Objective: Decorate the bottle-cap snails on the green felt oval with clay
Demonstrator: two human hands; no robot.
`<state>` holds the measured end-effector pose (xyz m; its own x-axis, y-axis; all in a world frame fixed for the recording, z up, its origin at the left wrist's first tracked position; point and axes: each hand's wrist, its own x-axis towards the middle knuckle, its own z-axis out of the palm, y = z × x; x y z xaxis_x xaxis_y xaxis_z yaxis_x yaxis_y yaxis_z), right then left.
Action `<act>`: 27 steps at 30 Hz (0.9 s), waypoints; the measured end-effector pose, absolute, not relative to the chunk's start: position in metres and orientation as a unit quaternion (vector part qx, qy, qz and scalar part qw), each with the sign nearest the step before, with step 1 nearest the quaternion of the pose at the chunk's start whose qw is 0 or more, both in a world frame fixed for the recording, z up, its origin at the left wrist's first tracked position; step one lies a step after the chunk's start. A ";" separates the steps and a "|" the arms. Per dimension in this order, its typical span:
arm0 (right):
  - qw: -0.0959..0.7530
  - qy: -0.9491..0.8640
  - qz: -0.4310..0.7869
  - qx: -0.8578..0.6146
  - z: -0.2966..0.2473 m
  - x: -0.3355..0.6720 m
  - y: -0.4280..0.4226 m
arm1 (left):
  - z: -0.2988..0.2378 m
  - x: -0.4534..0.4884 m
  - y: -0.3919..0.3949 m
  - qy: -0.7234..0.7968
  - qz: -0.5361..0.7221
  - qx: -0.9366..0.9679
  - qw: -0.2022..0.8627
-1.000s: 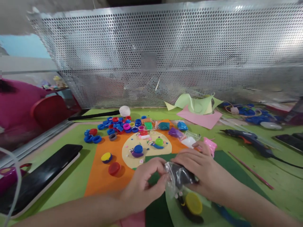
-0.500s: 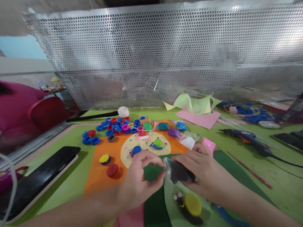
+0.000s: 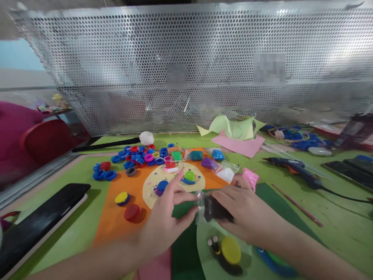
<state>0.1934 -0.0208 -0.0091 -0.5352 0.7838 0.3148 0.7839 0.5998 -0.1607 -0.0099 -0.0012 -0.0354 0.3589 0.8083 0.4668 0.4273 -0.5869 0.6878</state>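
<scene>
My right hand (image 3: 247, 206) is wrapped over a small clear bag of black modelling clay (image 3: 214, 210). At the bag's clear left end, the thumb and a finger of my left hand (image 3: 166, 219) pinch the plastic, with the index finger raised. Below the bag lies a light green paper piece (image 3: 205, 254) bearing a black clay snail-like figure with a yellow bottle cap (image 3: 230, 250) on it. To the left, a cream paper circle (image 3: 150, 177) carries cap figures, among them ones with a blue cap (image 3: 162, 185) and a lime-green cap (image 3: 189, 175).
Several loose bottle caps (image 3: 136, 157) and clay packets (image 3: 196, 155) lie behind. A black phone-like slab (image 3: 46, 225) is at left. At right are a glue gun (image 3: 294, 168) and a thin pink stick (image 3: 297, 205). A perforated metal panel (image 3: 215, 105) stands at the back.
My left index finger has lifted away from the bag and now points up; the bag's clear end looks more spread out. The whole view has shifted slightly.
</scene>
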 end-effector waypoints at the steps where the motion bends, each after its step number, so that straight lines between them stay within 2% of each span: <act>1: 0.171 -0.879 -0.002 -0.445 -0.010 0.194 -0.021 | -0.037 -0.010 -0.001 0.396 0.405 0.785 0.250; 9: 0.157 -0.889 -0.004 -0.431 -0.013 0.192 -0.020 | -0.039 -0.007 -0.005 0.385 0.424 0.754 0.322; 27: 0.185 -0.876 -0.013 -0.446 -0.014 0.193 -0.022 | -0.037 -0.008 -0.006 0.362 0.437 0.776 0.277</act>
<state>0.1933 -0.0219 -0.0137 -0.5339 0.7764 0.3348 0.7858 0.6018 -0.1425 -0.0075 -0.0064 -0.0373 0.3572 0.8029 0.4772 0.3192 -0.5851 0.7455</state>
